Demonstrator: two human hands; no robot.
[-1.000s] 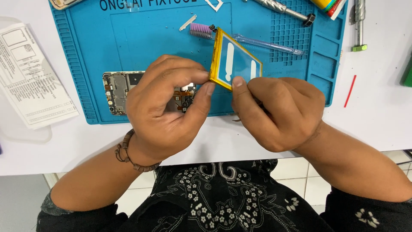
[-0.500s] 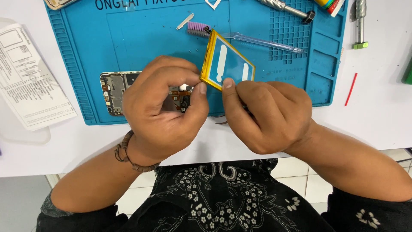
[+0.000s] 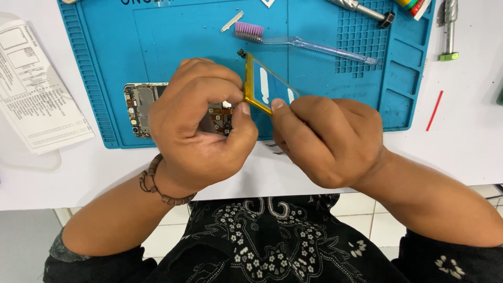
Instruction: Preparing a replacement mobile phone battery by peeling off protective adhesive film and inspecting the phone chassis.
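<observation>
Both hands pinch a flat yellow-edged battery over the blue mat on the white counter: left hand and right hand closed on it; pale floor tiles below.

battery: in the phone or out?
Out. Both hands hold the battery tilted above the opened phone on the mat.

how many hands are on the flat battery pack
2. The left hand pinches the yellow-edged battery pack at its near-left edge; the right hand grips its lower right edge. Both hold it tilted above the blue mat. Fingertips beneath may be hidden.
</observation>
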